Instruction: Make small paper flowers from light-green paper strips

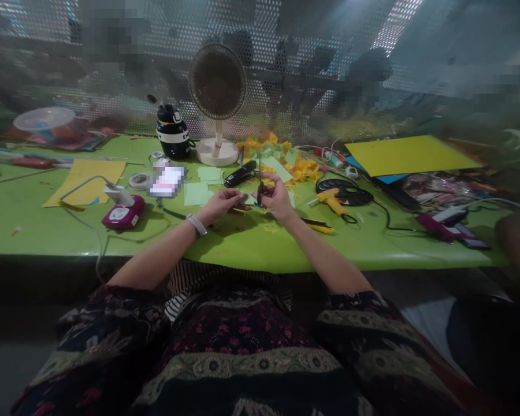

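My left hand [222, 206], with a light band on its wrist, is closed in a pinch on a small piece of paper, partly hidden by the fingers. Just to the right, my right hand [278, 198] is closed around dark-handled scissors [260, 190], whose blades point up and away from me. Behind my hands lies a black stapler [240, 174]. Pale green paper squares [196, 194] lie left of it, and a heap of orange-yellow paper pieces [305, 167] lies beyond my right hand. A yellow-handled tool [318, 226] rests near my right wrist.
A small fan [217, 151] and a dark bottle [173, 136] stand at the back. A phone [167, 180] and a purple socket block [123, 216] are left. A yellow glue gun [333, 200] with a cord and yellow sheets [411, 155] are right. Another person's arm [517, 242] shows far right.
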Motion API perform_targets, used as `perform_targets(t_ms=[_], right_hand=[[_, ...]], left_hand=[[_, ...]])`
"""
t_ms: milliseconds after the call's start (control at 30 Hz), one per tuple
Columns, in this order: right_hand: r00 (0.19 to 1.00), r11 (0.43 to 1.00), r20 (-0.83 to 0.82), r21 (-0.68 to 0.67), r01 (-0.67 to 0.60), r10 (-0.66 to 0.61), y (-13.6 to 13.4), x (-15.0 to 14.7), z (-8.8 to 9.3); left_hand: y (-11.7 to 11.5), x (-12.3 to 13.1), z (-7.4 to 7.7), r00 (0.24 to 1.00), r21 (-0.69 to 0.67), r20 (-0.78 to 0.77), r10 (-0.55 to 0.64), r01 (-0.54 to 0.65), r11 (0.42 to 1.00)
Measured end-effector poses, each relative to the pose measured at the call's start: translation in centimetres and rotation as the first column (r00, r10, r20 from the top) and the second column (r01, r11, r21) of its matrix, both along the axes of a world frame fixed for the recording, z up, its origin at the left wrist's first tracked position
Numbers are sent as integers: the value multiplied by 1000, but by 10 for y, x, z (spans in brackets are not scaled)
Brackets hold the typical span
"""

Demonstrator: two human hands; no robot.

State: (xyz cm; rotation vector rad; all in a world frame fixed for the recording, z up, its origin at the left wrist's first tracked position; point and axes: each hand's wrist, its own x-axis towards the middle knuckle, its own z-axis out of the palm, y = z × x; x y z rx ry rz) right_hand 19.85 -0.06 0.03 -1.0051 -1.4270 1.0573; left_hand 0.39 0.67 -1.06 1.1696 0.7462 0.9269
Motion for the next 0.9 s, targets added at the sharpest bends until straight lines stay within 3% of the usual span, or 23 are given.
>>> perform_targets(t_ms=[200, 500, 900], right_hand=[[1000, 1000, -22, 0, 11, -11, 2, 0, -2], [998, 997, -34, -42, -63, 62, 0, -2, -1], [999, 999, 10, -15, -33, 33, 2, 0, -5]], left_hand=[[2, -3, -3, 997, -21, -11, -71, 70, 997], [4, -2, -4, 997, -29, 67, 24, -22, 999], [3, 3, -2, 994, 31, 56, 91, -93, 995]])
